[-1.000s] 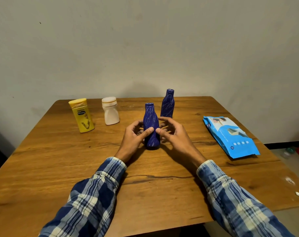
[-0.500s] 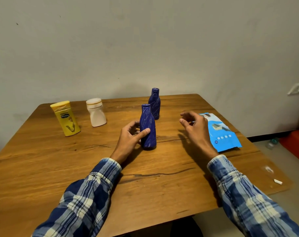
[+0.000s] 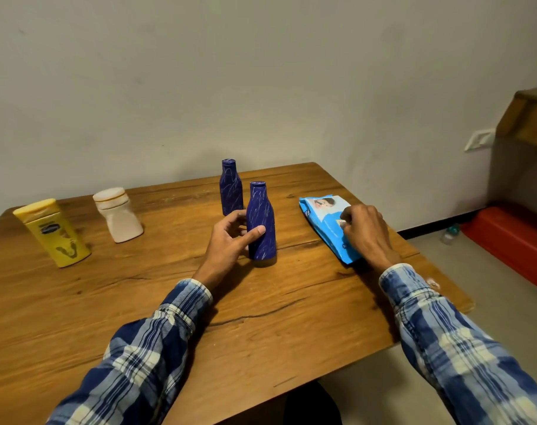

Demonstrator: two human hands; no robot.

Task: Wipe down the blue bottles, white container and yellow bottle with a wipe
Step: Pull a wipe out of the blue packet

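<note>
My left grip [image 3: 230, 237] is wrapping the near bottle [image 3: 261, 222], thumb lying across its front and fingers curling round its back. I am steadying it upright on the counter [image 3: 261, 317], I think so that it is standing ready as the first thing to wipe.

My right grip [image 3: 365, 231] is resting on the pack [image 3: 325, 222], fingers bending down with their tips at the pale flap on its top. I cannot tell whether they are pinching the flap yet. No wipe is showing, so I judge I am going for one now, and the wiping itself is not yet beginning.

The far bottle [image 3: 230, 188] is standing just behind the near one, apart from it. The white container [image 3: 118, 216] and yellow bottle [image 3: 57, 234] are waiting at my left, well apart from both grips. The pack is lying flat at my right, within easy reach of that hand.
</note>
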